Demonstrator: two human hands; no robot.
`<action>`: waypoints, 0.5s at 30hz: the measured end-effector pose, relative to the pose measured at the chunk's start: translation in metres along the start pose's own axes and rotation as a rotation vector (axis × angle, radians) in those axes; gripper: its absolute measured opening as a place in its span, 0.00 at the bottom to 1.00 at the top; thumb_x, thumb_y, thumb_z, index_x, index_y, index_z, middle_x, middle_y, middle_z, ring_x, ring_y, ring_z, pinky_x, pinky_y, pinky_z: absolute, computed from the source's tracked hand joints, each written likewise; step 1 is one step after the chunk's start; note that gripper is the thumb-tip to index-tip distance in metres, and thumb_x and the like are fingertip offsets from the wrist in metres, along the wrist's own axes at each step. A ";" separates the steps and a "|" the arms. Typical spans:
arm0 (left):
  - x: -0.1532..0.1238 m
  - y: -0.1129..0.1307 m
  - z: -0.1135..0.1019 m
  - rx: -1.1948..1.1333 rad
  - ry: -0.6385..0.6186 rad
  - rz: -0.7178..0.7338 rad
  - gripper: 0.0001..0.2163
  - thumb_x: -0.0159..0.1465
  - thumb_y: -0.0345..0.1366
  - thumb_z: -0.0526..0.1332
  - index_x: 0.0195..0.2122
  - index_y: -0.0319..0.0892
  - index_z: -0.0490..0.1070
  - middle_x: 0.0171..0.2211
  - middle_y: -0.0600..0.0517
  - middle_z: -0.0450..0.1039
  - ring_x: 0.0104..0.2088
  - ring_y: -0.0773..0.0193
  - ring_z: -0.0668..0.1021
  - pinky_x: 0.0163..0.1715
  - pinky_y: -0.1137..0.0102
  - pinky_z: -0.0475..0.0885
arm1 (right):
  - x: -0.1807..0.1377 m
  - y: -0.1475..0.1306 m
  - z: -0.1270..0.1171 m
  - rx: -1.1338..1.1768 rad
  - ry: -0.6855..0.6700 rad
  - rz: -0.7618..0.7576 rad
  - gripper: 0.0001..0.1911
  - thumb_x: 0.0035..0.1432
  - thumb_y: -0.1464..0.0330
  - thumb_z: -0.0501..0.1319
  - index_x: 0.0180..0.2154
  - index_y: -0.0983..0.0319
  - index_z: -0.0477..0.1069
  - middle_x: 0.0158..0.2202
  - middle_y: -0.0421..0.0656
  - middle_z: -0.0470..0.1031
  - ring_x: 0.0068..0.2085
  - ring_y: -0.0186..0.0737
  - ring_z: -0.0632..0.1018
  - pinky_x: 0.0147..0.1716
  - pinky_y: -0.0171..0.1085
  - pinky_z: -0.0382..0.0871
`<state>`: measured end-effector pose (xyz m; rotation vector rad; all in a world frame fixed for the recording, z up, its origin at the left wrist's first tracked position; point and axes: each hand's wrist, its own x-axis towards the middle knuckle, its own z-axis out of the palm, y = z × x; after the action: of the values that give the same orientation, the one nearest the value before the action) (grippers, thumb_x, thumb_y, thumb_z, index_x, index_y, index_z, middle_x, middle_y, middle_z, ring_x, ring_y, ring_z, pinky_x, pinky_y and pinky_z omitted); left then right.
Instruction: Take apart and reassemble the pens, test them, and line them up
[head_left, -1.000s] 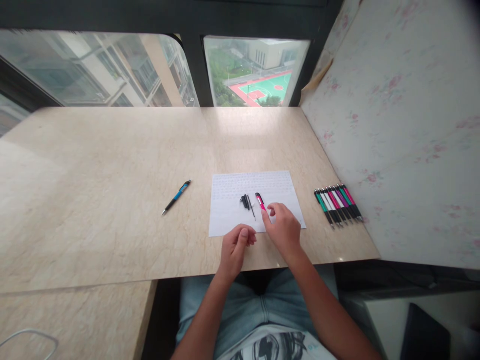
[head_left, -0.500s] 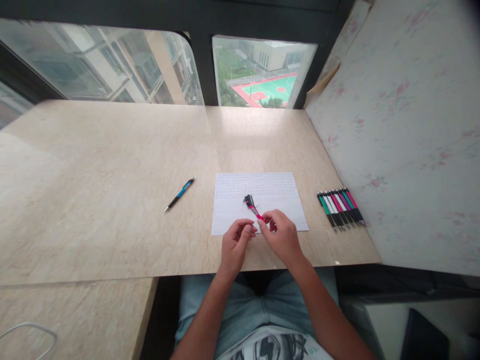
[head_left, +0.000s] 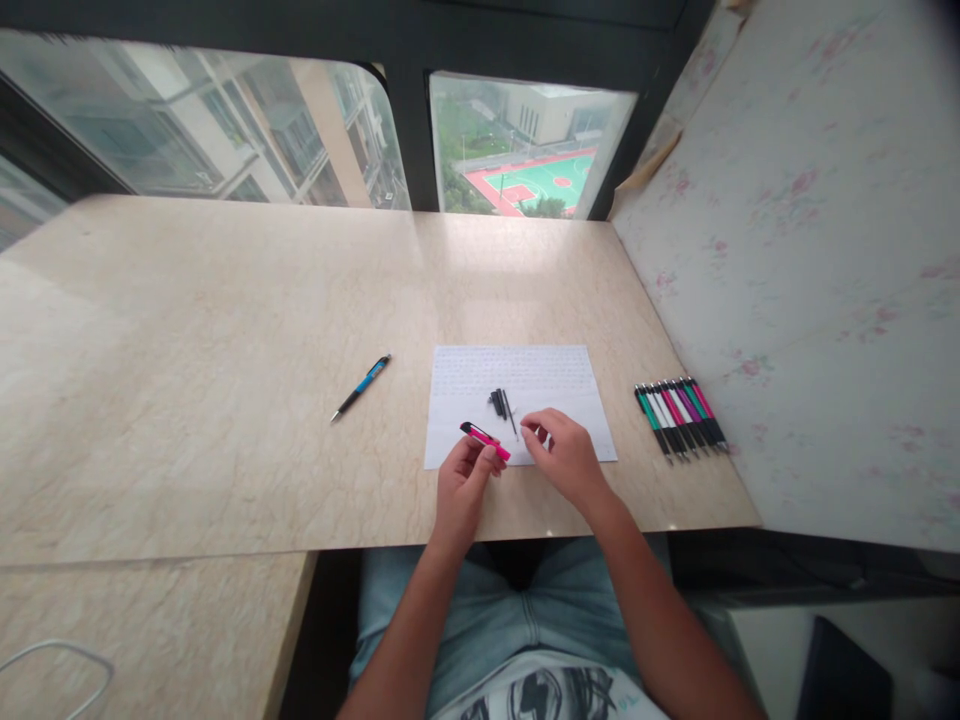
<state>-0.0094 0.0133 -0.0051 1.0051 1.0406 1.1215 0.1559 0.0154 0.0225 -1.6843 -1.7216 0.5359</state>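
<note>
My left hand [head_left: 461, 483] grips a pink pen barrel [head_left: 484, 440] just above the near edge of a white written sheet [head_left: 559, 375]. Small black pen parts [head_left: 501, 403] lie on the sheet's middle. My right hand [head_left: 566, 458] rests on the sheet to the right of them, fingers curled and pinched towards the parts; what they hold, if anything, is too small to make out.
A blue pen [head_left: 362, 386] lies alone on the beige table [head_left: 225, 330] to the left. A row of several coloured pens [head_left: 681, 410] lies at the right by the flowered wall [head_left: 810, 250]. Windows run along the far edge. A white cable [head_left: 52, 660] lies lower left.
The pink barrel was lifted off the sheet by my right hand and passed to my left hand. My right hand has moved back over the sheet.
</note>
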 end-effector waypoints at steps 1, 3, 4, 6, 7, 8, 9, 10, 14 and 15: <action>0.000 -0.001 0.000 -0.007 0.002 -0.002 0.11 0.65 0.44 0.63 0.37 0.40 0.73 0.31 0.51 0.75 0.31 0.65 0.75 0.34 0.70 0.70 | 0.005 0.003 0.002 -0.065 -0.007 0.028 0.07 0.64 0.69 0.57 0.37 0.60 0.74 0.35 0.43 0.77 0.32 0.38 0.75 0.36 0.38 0.68; 0.000 -0.002 -0.001 -0.013 -0.002 -0.002 0.12 0.65 0.44 0.63 0.38 0.40 0.74 0.31 0.50 0.76 0.31 0.65 0.75 0.34 0.69 0.70 | 0.013 0.008 0.008 -0.165 -0.020 0.072 0.07 0.63 0.69 0.58 0.38 0.60 0.75 0.37 0.44 0.78 0.34 0.39 0.76 0.37 0.38 0.67; 0.000 -0.002 -0.001 -0.013 -0.004 -0.002 0.12 0.65 0.45 0.63 0.38 0.40 0.74 0.31 0.50 0.76 0.31 0.65 0.75 0.34 0.69 0.70 | 0.017 0.008 0.010 -0.199 -0.026 0.085 0.07 0.63 0.69 0.58 0.40 0.60 0.75 0.38 0.44 0.78 0.35 0.39 0.76 0.37 0.38 0.67; 0.000 -0.001 -0.001 -0.014 -0.002 -0.002 0.12 0.65 0.45 0.63 0.38 0.40 0.74 0.30 0.51 0.75 0.31 0.65 0.75 0.34 0.69 0.70 | 0.021 0.007 0.014 -0.249 -0.033 0.104 0.08 0.63 0.68 0.59 0.42 0.60 0.75 0.40 0.45 0.79 0.37 0.40 0.77 0.37 0.37 0.66; 0.000 -0.001 0.000 -0.017 0.001 -0.002 0.12 0.65 0.44 0.63 0.38 0.40 0.74 0.30 0.51 0.75 0.31 0.65 0.75 0.34 0.69 0.70 | 0.023 0.005 0.016 -0.273 -0.038 0.110 0.08 0.64 0.68 0.59 0.43 0.60 0.75 0.41 0.45 0.78 0.39 0.41 0.77 0.36 0.37 0.65; 0.000 -0.001 0.000 -0.024 0.005 -0.004 0.11 0.65 0.44 0.63 0.38 0.40 0.74 0.30 0.51 0.75 0.31 0.65 0.75 0.34 0.69 0.70 | 0.024 0.003 0.017 -0.297 -0.043 0.117 0.08 0.64 0.67 0.60 0.43 0.60 0.75 0.42 0.45 0.78 0.40 0.41 0.78 0.36 0.37 0.65; 0.000 -0.001 0.000 -0.031 0.007 -0.006 0.11 0.65 0.44 0.64 0.38 0.40 0.74 0.30 0.51 0.75 0.31 0.65 0.75 0.34 0.70 0.70 | 0.026 0.002 0.017 -0.321 -0.050 0.124 0.08 0.64 0.67 0.60 0.43 0.59 0.75 0.42 0.45 0.78 0.40 0.41 0.78 0.35 0.36 0.64; 0.000 -0.001 0.000 -0.039 0.008 -0.008 0.11 0.64 0.44 0.64 0.37 0.40 0.74 0.30 0.51 0.75 0.31 0.65 0.75 0.34 0.70 0.70 | 0.027 0.000 0.018 -0.345 -0.057 0.131 0.08 0.64 0.66 0.60 0.43 0.59 0.75 0.43 0.45 0.78 0.40 0.41 0.78 0.34 0.36 0.64; 0.000 -0.002 0.000 -0.060 0.008 -0.015 0.11 0.64 0.44 0.64 0.38 0.40 0.75 0.30 0.51 0.75 0.31 0.65 0.75 0.35 0.69 0.69 | 0.032 -0.001 0.019 -0.414 -0.079 0.150 0.07 0.65 0.66 0.60 0.40 0.59 0.76 0.42 0.44 0.78 0.39 0.40 0.78 0.32 0.36 0.62; 0.000 -0.003 0.000 -0.063 0.008 -0.016 0.11 0.64 0.43 0.64 0.38 0.40 0.75 0.30 0.51 0.75 0.31 0.65 0.75 0.35 0.69 0.69 | 0.032 -0.001 0.020 -0.420 -0.079 0.153 0.07 0.65 0.66 0.59 0.40 0.59 0.76 0.42 0.43 0.78 0.39 0.40 0.78 0.32 0.36 0.61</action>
<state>-0.0093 0.0131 -0.0078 0.9412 1.0123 1.1395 0.1432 0.0503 0.0148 -2.1248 -1.8664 0.3254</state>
